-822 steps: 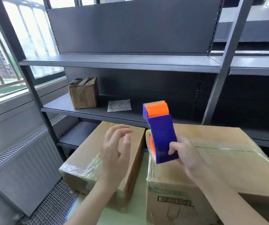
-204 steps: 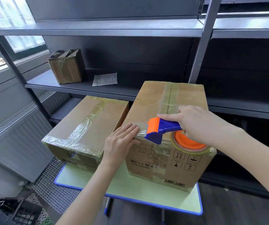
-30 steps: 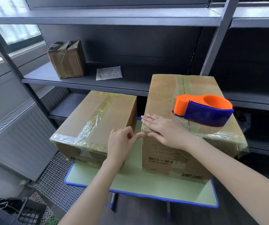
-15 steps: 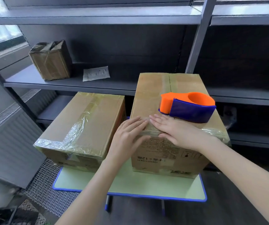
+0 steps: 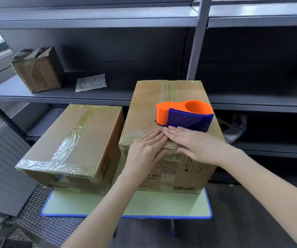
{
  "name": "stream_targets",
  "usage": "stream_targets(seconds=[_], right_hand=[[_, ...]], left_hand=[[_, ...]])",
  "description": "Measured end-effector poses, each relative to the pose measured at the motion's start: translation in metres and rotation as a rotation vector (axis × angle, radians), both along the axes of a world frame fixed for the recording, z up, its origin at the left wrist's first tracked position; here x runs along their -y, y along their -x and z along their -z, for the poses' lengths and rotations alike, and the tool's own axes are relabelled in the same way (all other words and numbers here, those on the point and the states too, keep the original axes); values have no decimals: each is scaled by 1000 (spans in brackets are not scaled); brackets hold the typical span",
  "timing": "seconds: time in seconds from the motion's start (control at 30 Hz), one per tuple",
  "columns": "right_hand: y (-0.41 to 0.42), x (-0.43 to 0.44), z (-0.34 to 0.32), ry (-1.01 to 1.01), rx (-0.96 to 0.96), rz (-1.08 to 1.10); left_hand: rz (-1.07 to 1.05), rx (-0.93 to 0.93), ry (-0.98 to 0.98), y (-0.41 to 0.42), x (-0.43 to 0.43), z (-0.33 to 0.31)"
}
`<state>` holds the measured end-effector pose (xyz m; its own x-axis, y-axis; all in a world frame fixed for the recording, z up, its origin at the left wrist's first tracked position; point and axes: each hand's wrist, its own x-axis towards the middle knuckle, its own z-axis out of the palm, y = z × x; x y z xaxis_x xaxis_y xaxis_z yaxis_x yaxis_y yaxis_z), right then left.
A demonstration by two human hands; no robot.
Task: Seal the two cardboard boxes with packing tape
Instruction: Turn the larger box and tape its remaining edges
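Since a second ago the left hand [image 5: 144,149] has been brought off the gap between the boxes and laid on the tall box [image 5: 144,108], beside the right hand [image 5: 196,142]. The dispenser [image 5: 189,119], held in the right hand some seconds ago, is now set down on the box top, just beyond the right fingertips, perhaps touching them, and is gripped by neither hand. From this it is judged that the strip of tape [image 5: 138,135] across the near top edge is already laid and cut, and that it is only being rubbed down.

Both hands are spread flat with straight fingers. Nothing is pinched or held. The palms are pressed over the near top edge of the tall box, on the tape, and the fingertips of the two hands meet at the middle. The right thumb is hung over the front face, below the edge.

The low box [image 5: 83,133] is left untouched, to the left of the left hand. Crinkled tape is seen along its seam and its near edge, so it is judged sealed. Both boxes are stood on the table [image 5: 144,206], under the wrists. Little of the task seems to be left beyond the pressing.
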<state>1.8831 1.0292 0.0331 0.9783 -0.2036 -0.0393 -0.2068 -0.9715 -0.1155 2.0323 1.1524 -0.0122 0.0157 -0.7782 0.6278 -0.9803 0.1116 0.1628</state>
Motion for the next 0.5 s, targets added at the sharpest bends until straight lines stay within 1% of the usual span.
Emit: stream_targets(seconds=[0.13, 0.23, 0.33, 0.4, 0.5], right_hand=[[3, -4, 10, 23, 65, -6], [12, 1, 4, -40, 54, -7], [36, 11, -5, -98, 42, 29], [54, 16, -10, -69, 85, 62], [74, 22, -14, 9, 180, 133]], left_hand=[[-62, -14, 22, 5, 0, 1], [-107, -33, -4, 13, 1, -2], [-36, -11, 2, 30, 9, -5], [33, 28, 12, 47, 19, -6], [64, 28, 32, 67, 36, -4]])
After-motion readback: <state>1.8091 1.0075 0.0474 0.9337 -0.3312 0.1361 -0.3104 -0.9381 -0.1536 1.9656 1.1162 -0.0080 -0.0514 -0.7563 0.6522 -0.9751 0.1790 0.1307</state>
